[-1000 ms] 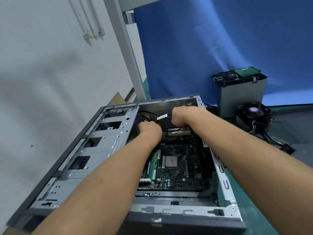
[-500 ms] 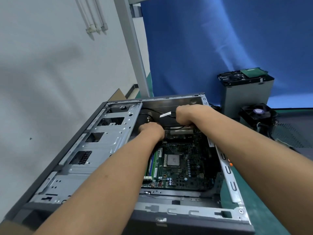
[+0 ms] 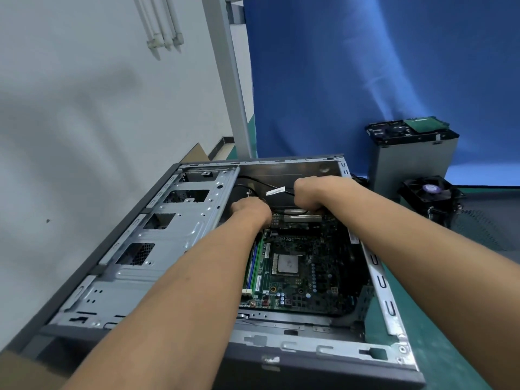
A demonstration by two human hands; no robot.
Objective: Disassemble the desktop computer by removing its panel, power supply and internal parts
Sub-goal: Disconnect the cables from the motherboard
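Observation:
The open computer case (image 3: 380, 280) lies on its side with its side panel off. Inside it sits the green motherboard (image 3: 295, 277), with a bare processor (image 3: 287, 263) in the middle. Both my hands reach deep to the far end of the board. My right hand (image 3: 312, 192) is curled round a black cable with a white tag (image 3: 277, 190). My left hand (image 3: 249, 211) is curled low beside the drive cage; its fingers are hidden, so what it holds cannot be seen.
The metal drive cage (image 3: 157, 243) fills the left half of the case. At the back right, a removed grey metal unit (image 3: 413, 161) stands upright with a black fan cooler (image 3: 430, 192) in front of it, on a green mat (image 3: 439, 347). Wall at left, blue cloth behind.
Both hands stay at the far end of the board in the same grips. The view has shifted slightly, moving the case right in frame.

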